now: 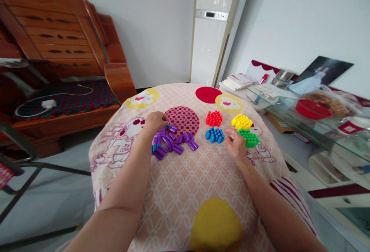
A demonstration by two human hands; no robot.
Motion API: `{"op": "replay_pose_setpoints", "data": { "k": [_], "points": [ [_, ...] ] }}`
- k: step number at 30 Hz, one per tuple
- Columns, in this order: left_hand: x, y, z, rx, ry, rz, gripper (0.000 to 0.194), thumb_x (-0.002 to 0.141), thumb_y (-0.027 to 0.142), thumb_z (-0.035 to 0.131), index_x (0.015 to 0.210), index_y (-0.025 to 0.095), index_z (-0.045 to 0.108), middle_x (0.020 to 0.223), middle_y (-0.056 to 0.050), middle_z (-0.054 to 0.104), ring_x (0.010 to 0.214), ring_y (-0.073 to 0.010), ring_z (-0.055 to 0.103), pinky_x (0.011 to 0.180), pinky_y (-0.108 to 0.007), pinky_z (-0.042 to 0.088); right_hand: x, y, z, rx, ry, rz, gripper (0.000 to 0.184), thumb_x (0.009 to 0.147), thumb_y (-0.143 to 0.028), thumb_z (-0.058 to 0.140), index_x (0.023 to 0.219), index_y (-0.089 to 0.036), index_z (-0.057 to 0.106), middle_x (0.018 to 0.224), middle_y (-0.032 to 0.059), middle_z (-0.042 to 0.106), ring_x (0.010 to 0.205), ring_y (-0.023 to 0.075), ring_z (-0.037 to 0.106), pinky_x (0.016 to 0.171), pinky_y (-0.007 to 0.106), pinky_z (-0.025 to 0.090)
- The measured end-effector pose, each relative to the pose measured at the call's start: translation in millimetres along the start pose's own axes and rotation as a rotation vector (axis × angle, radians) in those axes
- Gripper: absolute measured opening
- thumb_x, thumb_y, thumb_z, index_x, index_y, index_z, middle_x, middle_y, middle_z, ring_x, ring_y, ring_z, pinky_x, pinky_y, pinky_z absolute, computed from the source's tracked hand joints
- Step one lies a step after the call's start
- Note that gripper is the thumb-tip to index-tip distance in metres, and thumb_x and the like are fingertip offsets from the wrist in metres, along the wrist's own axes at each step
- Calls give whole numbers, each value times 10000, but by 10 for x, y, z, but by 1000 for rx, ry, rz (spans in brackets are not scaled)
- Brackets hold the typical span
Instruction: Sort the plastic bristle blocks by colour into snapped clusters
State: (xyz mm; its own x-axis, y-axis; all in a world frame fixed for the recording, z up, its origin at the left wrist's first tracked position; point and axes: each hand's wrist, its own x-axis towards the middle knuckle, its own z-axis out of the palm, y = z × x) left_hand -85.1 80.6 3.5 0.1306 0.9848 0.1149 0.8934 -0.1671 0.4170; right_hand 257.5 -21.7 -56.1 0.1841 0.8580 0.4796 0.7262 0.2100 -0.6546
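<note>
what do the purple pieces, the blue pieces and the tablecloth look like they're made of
Purple pieces: probably plastic, glossy, with pale highlights along their smooth sides.
Blue pieces: likely molded plastic, with a shiny, evenly colored surface.
Tablecloth: seemingly fabric, matte, draping at its edges, though a coating is possible.

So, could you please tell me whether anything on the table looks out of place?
Mainly the purple pieces near the left hand: they lie jumbled at differing angles, with some blue bits among them, whereas the red pieces, yellow pieces, green pieces and blue pieces sit in compact single-colour groups.
</note>
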Motion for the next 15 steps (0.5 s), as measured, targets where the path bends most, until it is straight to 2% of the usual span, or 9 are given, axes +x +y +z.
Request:
{"op": "replay_pose_setpoints", "data": {
  "k": [4, 9, 12, 15],
  "points": [
    [-31, 244, -61, -237, 32, 83, 131, 757, 248, 656, 826, 155, 717, 752, -50, 700, 721, -183, 628, 694, -287, 455, 5, 16, 8, -14, 11, -5, 317, 789, -259, 485, 1023, -174, 681, 759, 58, 714, 661, 200, 656, 605, 285, 489],
    [-198, 796, 63, -435, -169, 352, 259, 790, 265, 597, 998, 184, 729, 776, -18, 720, 682, -153, 642, 652, -254, 476, 10, 29, 1, -32, 16, -33, 323, 790, -252, 480, 1027, -170, 683, 732, 54, 705, 614, 190, 634, 624, 294, 491],
    [-344, 1070, 194, -465, -235, 442, 213, 765, 181, 576, 917, 175, 725, 755, -14, 720, 700, -148, 654, 674, -243, 485, 8, 18, -10, -40, 13, -44, 324, 796, -248, 476, 1025, -160, 688, 684, 48, 687, 599, 196, 628, 634, 307, 492],
    [-464, 1221, 316, -483, -246, 489, 172, 717, 125, 598, 854, 171, 692, 791, -14, 724, 725, -141, 657, 682, -230, 486, 7, 1, -18, -37, 18, -48, 322, 796, -238, 475, 1019, -162, 695, 703, 52, 695, 635, 200, 641, 663, 307, 501]
  ]
}}
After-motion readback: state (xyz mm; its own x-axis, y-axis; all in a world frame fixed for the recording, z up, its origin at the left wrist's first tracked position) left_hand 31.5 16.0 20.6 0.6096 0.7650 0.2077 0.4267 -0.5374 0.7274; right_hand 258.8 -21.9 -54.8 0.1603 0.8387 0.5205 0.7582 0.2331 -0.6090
